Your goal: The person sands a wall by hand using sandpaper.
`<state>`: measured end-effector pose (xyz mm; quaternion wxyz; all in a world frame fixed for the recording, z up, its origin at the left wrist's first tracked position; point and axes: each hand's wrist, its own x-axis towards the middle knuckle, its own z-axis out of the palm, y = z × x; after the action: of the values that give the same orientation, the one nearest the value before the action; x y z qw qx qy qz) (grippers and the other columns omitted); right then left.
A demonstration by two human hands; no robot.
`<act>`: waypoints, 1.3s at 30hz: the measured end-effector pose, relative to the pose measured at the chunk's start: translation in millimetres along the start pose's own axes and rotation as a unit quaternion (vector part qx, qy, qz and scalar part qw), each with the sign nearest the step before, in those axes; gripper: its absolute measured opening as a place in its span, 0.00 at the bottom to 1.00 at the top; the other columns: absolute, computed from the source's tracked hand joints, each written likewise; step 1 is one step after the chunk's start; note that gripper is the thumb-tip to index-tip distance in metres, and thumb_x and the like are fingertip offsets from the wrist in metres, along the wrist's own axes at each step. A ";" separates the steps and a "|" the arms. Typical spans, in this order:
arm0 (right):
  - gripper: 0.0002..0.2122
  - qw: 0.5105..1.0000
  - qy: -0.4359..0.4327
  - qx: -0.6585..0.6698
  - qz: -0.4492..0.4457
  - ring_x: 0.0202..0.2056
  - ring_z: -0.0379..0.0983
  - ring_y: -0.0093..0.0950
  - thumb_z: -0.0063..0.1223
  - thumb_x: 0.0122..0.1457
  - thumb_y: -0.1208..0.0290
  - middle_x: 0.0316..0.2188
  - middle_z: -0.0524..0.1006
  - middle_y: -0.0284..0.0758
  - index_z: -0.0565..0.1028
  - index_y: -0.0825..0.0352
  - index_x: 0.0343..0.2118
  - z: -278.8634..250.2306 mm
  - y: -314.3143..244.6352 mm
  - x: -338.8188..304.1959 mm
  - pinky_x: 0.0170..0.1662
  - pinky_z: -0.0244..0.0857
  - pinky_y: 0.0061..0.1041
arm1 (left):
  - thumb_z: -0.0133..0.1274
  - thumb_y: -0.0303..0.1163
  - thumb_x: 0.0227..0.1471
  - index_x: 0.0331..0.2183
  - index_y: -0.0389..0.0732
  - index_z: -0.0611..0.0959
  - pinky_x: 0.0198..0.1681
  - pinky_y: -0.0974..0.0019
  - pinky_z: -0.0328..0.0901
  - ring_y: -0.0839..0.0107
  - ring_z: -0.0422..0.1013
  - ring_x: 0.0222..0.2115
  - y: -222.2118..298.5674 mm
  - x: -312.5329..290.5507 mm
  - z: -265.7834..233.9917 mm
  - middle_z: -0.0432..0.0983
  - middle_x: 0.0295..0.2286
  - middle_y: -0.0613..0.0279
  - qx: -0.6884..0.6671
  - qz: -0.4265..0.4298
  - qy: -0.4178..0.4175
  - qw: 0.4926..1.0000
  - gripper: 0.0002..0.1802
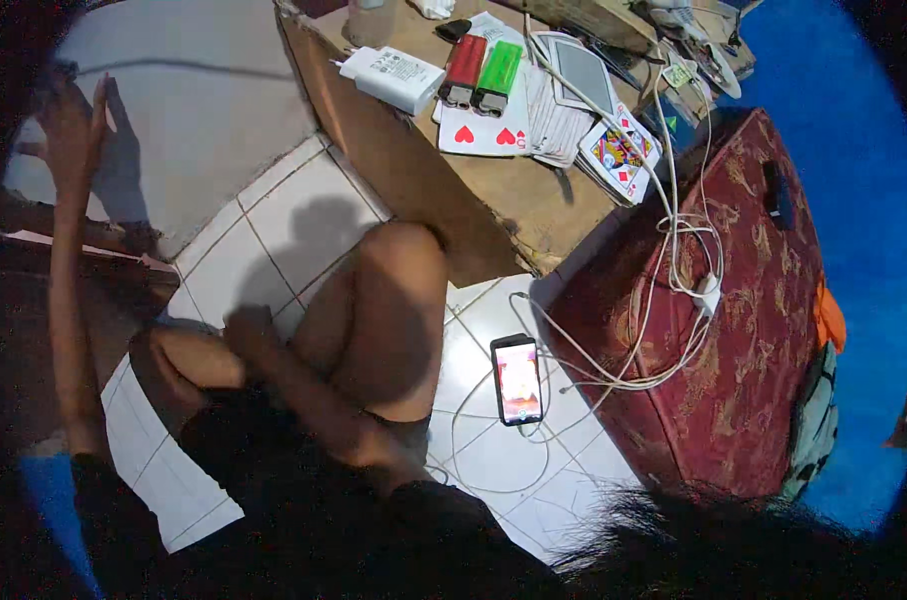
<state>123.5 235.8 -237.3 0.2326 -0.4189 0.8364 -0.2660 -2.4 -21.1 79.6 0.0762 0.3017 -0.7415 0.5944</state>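
A dark line (194, 67) is running sideways across the upper-left wall (214, 140), just beside the left hand (72, 140), fingers spread, any hold unclear, while the right hand (249, 330) is lying farther off, centre-left, fingers unreadable.

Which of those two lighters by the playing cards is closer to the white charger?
The red lighter: it lies right beside the white charger, while the green lighter lies beyond it.

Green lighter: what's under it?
The green lighter lies on a playing card; its lower edge with red hearts shows. The part directly beneath the lighter is covered.
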 end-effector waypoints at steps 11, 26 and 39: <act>0.14 0.999 0.032 0.007 -0.028 0.41 0.80 0.43 0.56 0.58 0.61 0.38 0.81 0.46 0.83 0.66 0.37 -7.2 -4.6 -1.1 0.45 0.67 0.50 | 0.60 0.42 0.58 0.72 0.64 0.52 0.47 0.15 0.64 0.34 0.61 0.61 -13.5 9.9 64.6 0.52 0.68 0.40 -0.069 0.047 0.139 0.987 0.49; 0.11 0.956 -0.078 -0.268 0.092 0.43 0.80 0.43 0.51 0.60 0.67 0.38 0.81 0.45 0.82 0.66 0.37 0.5 -39.2 5.4 0.48 0.68 0.51 | 0.43 0.66 0.62 0.72 0.54 0.53 0.53 0.08 0.46 0.43 0.47 0.70 42.4 -34.0 21.9 0.45 0.70 0.41 -0.360 -0.078 0.328 0.870 0.47; 0.09 0.994 -0.104 0.031 -0.026 0.40 0.81 0.43 0.56 0.55 0.68 0.35 0.82 0.44 0.84 0.67 0.34 -18.3 -34.9 9.2 0.43 0.71 0.49 | 0.45 0.65 0.63 0.72 0.43 0.52 0.56 0.08 0.38 0.41 0.48 0.69 55.9 -46.9 48.7 0.49 0.70 0.45 -0.378 -0.057 0.383 0.841 0.50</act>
<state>127.5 215.1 -202.7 0.3246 -0.4584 0.7879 -0.2524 17.3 -43.3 -3.0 0.4959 0.0391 -0.8020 0.3307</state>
